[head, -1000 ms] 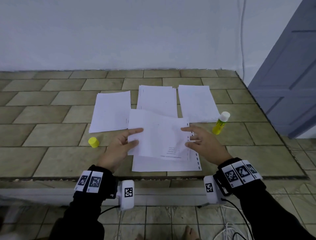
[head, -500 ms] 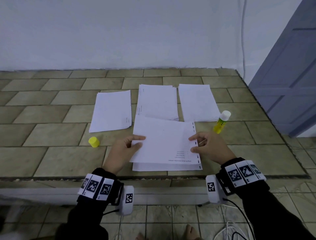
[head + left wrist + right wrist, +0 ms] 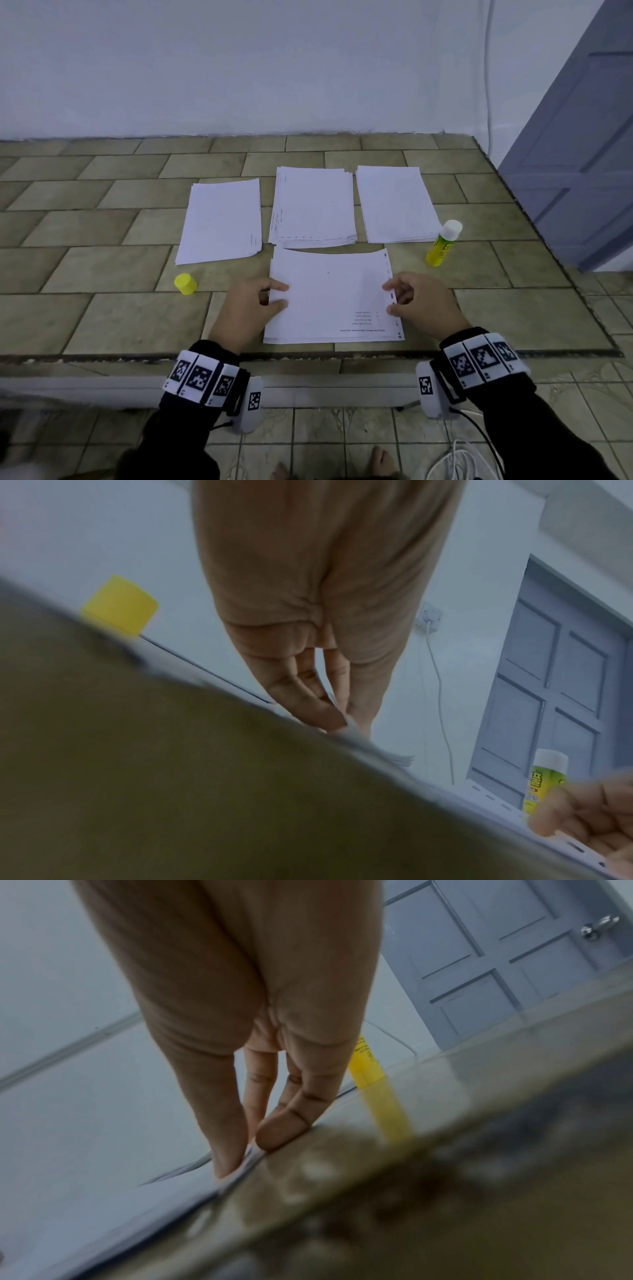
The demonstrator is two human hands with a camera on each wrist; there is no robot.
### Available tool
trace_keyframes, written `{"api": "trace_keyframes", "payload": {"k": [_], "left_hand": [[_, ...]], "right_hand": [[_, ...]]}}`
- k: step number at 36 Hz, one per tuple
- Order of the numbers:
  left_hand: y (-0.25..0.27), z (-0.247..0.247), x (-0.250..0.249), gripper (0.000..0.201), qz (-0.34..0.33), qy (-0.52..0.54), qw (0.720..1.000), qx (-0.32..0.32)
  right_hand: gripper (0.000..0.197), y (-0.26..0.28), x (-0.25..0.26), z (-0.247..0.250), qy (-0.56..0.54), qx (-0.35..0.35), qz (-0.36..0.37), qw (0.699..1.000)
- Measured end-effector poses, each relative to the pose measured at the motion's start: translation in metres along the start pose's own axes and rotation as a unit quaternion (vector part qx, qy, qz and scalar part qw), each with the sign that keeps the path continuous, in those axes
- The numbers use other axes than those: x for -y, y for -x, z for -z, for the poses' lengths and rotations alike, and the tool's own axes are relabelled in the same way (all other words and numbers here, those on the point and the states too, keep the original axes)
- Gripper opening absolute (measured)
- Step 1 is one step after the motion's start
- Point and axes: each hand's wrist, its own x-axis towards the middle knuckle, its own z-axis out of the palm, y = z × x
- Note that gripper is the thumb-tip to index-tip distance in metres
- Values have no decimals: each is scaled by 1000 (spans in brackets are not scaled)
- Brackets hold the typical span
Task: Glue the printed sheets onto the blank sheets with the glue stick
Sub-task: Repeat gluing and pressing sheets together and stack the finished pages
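Resting on the tiled counter (image 3: 102, 308), the task items run from left to right as follows. A yellow cap (image 3: 185, 283) stands alone at the left, apart from the paper. Beyond it, three stacks lie in a row near the wall: a left stack (image 3: 222, 221), a middle stack (image 3: 313, 207) with print along its left edge, and a right stack (image 3: 395, 204). The glue stick (image 3: 443, 244) stands upright and uncapped just beside the right stack's near corner. In front of the middle stack, close to the counter's near edge, a printed sheet (image 3: 332, 298) lies on top of another sheet, their edges nearly flush; its far edge curls up slightly. The left hand (image 3: 248, 308) pinches the sheet's left edge between thumb and fingers. The right hand (image 3: 423, 303) pinches the right edge, beside the printed marks, with the thumb on top. In both wrist views, the fingertips (image 3: 277, 1137) meet the paper edge at the counter surface. A grey door (image 3: 579, 144) stands at the far right.
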Motion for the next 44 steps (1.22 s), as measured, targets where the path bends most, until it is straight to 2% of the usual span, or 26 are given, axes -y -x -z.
{"api": "trace_keyframes", "payload": {"k": [11, 20, 44], "left_hand": [[2, 2, 1, 27, 4, 0, 1000, 5], [3, 2, 4, 32, 19, 14, 1000, 6], [7, 2, 5, 26, 28, 31, 999, -1]], "right_hand": [[34, 3, -4, 0, -24, 10, 9, 1000], [42, 4, -10, 3, -85, 20, 17, 996], [48, 0, -21, 6, -116, 65, 45, 990]]}}
